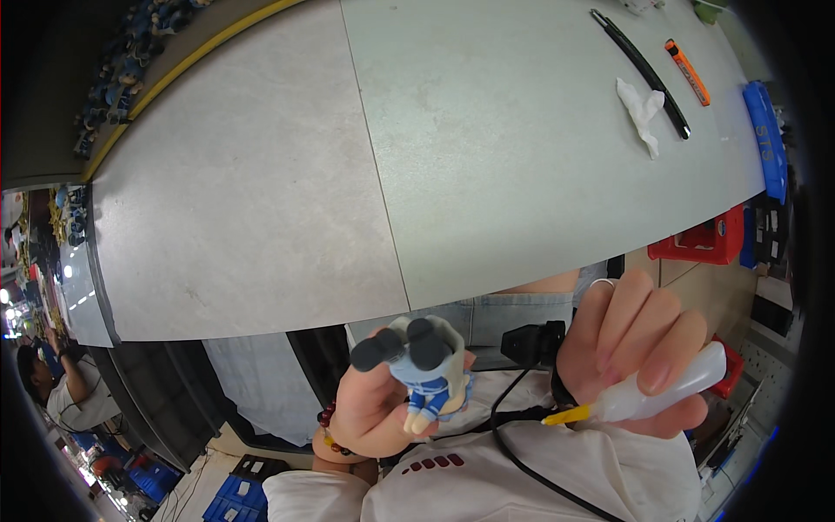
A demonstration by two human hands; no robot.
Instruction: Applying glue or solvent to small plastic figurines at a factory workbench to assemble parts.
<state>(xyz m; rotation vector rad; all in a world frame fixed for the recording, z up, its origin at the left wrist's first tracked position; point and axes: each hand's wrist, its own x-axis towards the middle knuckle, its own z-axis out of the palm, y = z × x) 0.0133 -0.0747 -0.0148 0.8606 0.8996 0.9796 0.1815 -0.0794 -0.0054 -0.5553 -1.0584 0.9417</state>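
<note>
L hand point(370, 418) closed in a grip, thumb in front, other fingers mostly hidden behind; L wrist point(342, 445) below & left of fingers. R hand point(622, 344) gripping btwn thumb & nearest finger, rest loosely curled above thumb, slightly apart.

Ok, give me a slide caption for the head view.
Left hand holds a blue-and-white figurine, right hand a yellow-tipped white bottle, near a pale tabletop.

Left hand point(365, 418) partly hidden by figurine point(428, 374)
green item point(709, 11) cropped, far right edge; far-left figures point(124, 78) too small to tell apart
</note>
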